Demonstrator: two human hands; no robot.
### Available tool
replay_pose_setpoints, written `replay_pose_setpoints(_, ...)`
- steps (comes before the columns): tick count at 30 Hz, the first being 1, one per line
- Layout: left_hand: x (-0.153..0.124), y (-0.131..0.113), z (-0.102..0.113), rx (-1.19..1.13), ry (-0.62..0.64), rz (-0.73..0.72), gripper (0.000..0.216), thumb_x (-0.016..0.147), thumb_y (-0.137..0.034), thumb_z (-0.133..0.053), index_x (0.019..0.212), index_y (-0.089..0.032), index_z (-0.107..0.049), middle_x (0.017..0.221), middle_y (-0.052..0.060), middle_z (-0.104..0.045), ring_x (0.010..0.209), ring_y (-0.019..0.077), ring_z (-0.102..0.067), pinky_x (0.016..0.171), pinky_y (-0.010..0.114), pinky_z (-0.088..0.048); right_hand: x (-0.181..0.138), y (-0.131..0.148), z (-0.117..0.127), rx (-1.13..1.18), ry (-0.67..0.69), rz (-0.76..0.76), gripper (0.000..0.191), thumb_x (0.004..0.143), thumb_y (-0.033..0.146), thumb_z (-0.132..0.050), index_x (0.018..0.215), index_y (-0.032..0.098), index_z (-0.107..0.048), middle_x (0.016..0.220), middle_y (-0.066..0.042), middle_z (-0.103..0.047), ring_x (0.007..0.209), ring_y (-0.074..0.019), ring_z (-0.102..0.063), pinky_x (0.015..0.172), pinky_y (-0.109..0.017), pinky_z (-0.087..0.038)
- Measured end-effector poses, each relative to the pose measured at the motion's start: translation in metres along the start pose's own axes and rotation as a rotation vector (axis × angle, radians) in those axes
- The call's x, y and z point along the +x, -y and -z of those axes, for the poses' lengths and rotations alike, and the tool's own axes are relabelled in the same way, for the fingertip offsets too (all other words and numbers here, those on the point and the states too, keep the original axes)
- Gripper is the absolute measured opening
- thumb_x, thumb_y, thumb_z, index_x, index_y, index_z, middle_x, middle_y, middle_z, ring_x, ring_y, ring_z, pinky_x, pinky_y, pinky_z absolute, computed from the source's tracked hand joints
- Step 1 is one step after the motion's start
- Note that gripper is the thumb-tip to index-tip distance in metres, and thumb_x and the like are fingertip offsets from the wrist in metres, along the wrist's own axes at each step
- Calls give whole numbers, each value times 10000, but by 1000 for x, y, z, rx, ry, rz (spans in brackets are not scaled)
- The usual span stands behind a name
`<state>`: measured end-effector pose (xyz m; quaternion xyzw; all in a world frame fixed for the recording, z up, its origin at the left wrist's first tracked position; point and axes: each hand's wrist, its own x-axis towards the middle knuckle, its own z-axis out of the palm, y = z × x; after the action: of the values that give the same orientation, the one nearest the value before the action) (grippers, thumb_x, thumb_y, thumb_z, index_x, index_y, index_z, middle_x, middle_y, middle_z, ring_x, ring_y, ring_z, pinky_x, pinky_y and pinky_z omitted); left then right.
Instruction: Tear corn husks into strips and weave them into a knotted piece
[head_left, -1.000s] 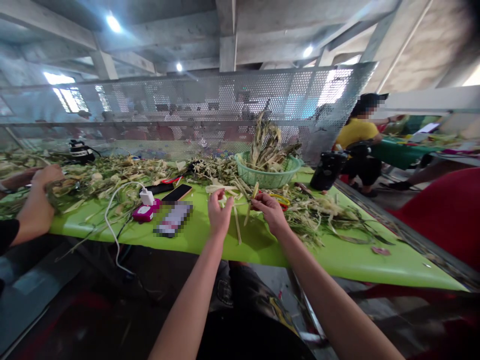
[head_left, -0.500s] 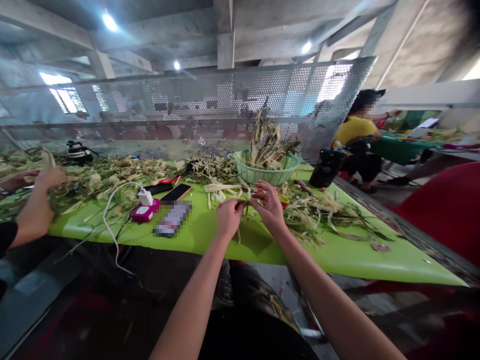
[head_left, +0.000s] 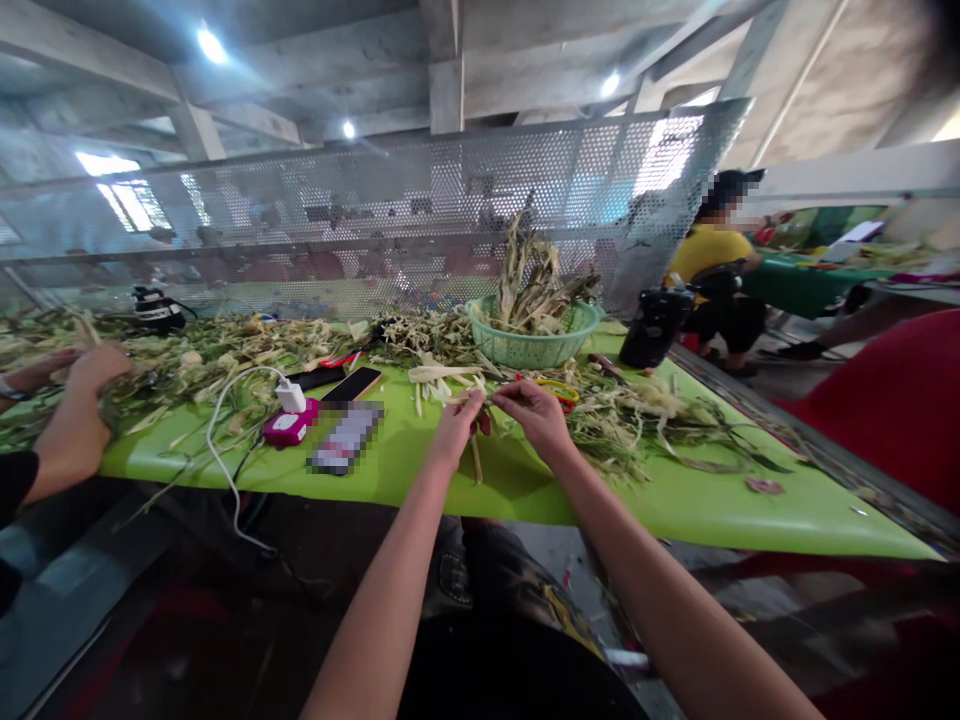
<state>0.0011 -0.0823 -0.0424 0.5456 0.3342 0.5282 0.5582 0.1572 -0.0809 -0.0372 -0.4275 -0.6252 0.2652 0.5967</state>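
My left hand point(head_left: 456, 432) pinches a narrow pale strip of corn husk point(head_left: 478, 462), whose end hangs down below the fingers. Close on its right, my right hand point(head_left: 534, 412) has its thumb and fingertips pressed together at the upper part of the strip; the exact grip is too small to see clearly. Just behind the hands lie loose whitish husk pieces point(head_left: 442, 376). Scissors with yellow and red handles point(head_left: 556, 392) lie partly hidden behind my right hand.
A green basket point(head_left: 517, 348) of dried husks stands behind, with a black flask point(head_left: 651, 328) to its right. A phone point(head_left: 352, 385), a blurred-out phone point(head_left: 345, 438) and a purple power socket point(head_left: 289, 425) lie left. Husk scraps point(head_left: 622, 430) spread right. Another person's hand point(head_left: 103, 365) works far left.
My right hand's fingers have closed from a looser spread into a pinch. My left hand has turned more upright, and the husk strip hangs under it. The view has shifted slightly.
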Motion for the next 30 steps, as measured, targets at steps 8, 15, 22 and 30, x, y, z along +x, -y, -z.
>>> replay_pose_setpoints(8,5,5,-1,-244,-82,20,378,710,-449,-730,946,-166,-644,741,-5,-623,577,73,-521,568,214,-425,1,2,1,170,-28,-147,351,716,523,-719,854,203,-677,768,-31,-665,668,-161,-579,650,-297,-464)
replay_pose_setpoints(15,0,-1,-5,-225,-14,14,328,720,-441,-722,860,-172,-599,638,-46,-534,492,43,-439,470,182,-332,0,4,-4,206,47,-172,375,680,563,-723,693,189,-690,676,-26,-668,613,-154,-551,607,-294,-439)
replay_pose_setpoints(22,2,-3,-7,-202,9,16,327,726,-443,-712,776,-172,-537,623,-42,-527,437,23,-301,425,190,-169,1,5,-5,203,-5,-166,353,693,543,-708,629,204,-635,587,7,-586,559,-141,-499,604,-303,-420)
replay_pose_setpoints(30,-3,-9,-3,-152,-56,-14,284,749,-413,-699,809,-177,-553,634,-41,-538,468,39,-359,454,183,-235,15,4,-7,45,42,-147,433,670,614,-682,712,184,-661,625,-18,-597,588,-170,-528,594,-325,-442)
